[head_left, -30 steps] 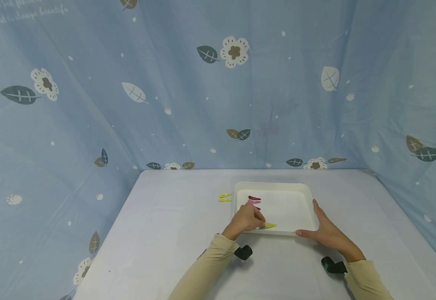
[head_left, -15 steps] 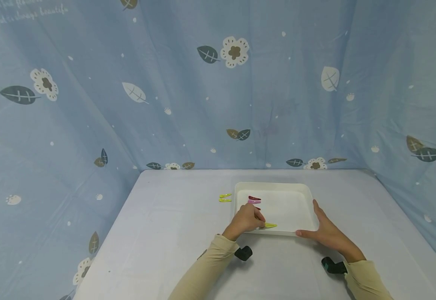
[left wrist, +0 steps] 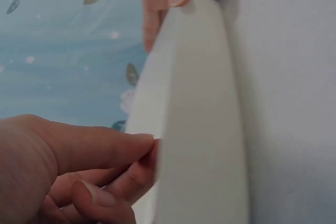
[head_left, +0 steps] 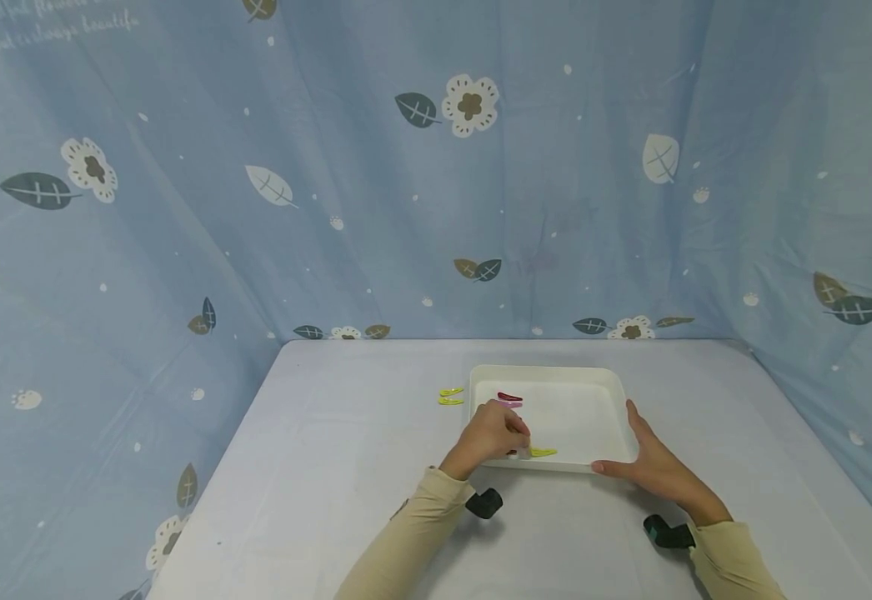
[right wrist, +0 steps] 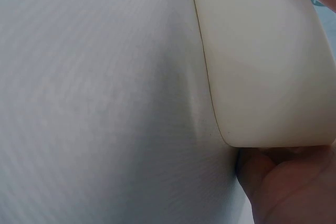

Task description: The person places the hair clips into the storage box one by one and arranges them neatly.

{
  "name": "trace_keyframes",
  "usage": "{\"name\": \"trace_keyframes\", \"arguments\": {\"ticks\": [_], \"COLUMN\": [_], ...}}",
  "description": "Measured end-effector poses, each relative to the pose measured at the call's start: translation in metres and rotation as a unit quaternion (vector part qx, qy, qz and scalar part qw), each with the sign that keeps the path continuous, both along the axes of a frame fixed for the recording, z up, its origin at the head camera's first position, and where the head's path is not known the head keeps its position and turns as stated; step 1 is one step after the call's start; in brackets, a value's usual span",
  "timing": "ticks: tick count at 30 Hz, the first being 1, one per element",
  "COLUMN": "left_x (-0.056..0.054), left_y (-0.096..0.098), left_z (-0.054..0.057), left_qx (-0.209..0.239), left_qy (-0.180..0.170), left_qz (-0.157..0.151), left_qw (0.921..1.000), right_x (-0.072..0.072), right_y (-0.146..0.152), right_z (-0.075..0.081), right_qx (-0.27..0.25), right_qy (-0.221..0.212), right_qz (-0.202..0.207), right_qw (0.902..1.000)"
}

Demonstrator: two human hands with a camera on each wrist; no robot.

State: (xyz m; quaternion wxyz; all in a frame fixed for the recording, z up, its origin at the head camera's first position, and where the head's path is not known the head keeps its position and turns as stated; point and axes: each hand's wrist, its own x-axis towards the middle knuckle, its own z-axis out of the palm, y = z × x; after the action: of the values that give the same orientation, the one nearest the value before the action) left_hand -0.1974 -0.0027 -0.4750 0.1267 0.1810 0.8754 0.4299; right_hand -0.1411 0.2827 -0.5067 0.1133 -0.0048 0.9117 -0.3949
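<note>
A white tray (head_left: 563, 467) lies on the table. My left hand (head_left: 488, 435) reaches over its front left part, thumb and index fingertips together at one end of a yellow hair clip (head_left: 544, 452). In the left wrist view the tray wall hides most of what those fingertips pinch. Farther back in the tray lie a dark red hair clip (head_left: 509, 397) and a pink hair clip (head_left: 512, 405), the pink one partly behind the hand. My right hand (head_left: 657, 458) holds the tray's front right corner, thumb along the front and fingers up the right side.
Left of the tray, two yellow hair clips (head_left: 451, 397) rest on the white tabletop (head_left: 346, 467). A blue patterned curtain (head_left: 436, 183) hangs behind the table and along its sides. Dark wrist devices (head_left: 484, 503) stick out below both hands.
My left hand has shifted slightly left, and more of the near yellow hair clip shows, its tip a little farther right. The right hand and the tray have stayed put.
</note>
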Motion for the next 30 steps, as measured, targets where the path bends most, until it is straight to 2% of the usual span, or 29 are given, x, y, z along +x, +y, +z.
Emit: {"name": "trace_keyframes", "arguments": {"ticks": [7, 12, 15, 22, 30], "left_x": [-0.004, -0.009, -0.014, -0.029, -0.041], "left_y": [-0.018, -0.039, -0.052, -0.084, -0.108], "left_z": [0.012, 0.025, 0.028, 0.028, 0.014], "left_qx": [0.024, 0.044, 0.058, 0.102, 0.139], "left_qy": [0.032, 0.056, 0.061, 0.062, 0.065], "left_qz": [0.006, 0.005, 0.017, 0.071, 0.141], "left_qw": [0.9992, 0.9974, 0.9963, 0.9904, 0.978], "right_x": [0.0, -0.001, -0.001, 0.0, 0.0], "right_y": [-0.001, -0.002, -0.001, -0.001, 0.0], "right_z": [0.001, 0.001, 0.0, -0.001, -0.001], "right_qx": [0.006, 0.013, 0.012, 0.005, 0.013], "right_qy": [-0.003, -0.006, -0.004, 0.002, 0.002], "right_qz": [-0.001, -0.005, -0.005, -0.002, -0.004], "right_qw": [1.0, 0.9999, 0.9999, 1.0, 0.9999]}}
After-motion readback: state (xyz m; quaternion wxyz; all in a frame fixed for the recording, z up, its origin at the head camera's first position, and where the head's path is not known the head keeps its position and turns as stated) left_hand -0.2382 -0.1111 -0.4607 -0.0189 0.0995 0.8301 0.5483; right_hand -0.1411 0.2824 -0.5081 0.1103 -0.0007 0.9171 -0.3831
